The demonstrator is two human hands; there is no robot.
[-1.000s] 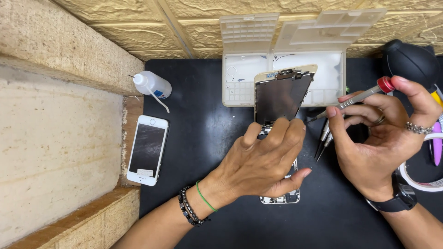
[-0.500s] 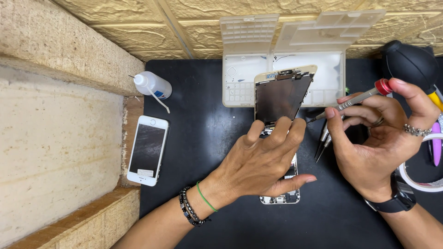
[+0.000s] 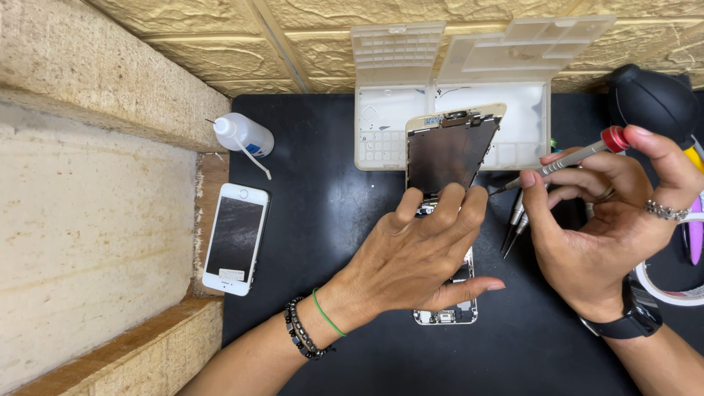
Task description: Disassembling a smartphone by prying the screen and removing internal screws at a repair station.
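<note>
1. My left hand (image 3: 418, 257) lies over the opened phone (image 3: 446, 315) in the middle of the black mat (image 3: 323, 220), so I see only its bottom end.
2. Its fingers pinch the lifted screen panel (image 3: 449, 150), which stands tilted up.
3. My right hand (image 3: 609, 227) grips a red-capped screwdriver (image 3: 565, 163); its tip is by the panel's edge.
4. Tweezers (image 3: 513, 227) peek out under that hand.
5. The open white parts box (image 3: 455, 110) is half hidden; I cannot tell what is inside.
6. A white phone (image 3: 236, 238) lies apart, left.

We see through one head-worn camera, looking steeply down and close onto the black bench mat (image 3: 330, 220).
</note>
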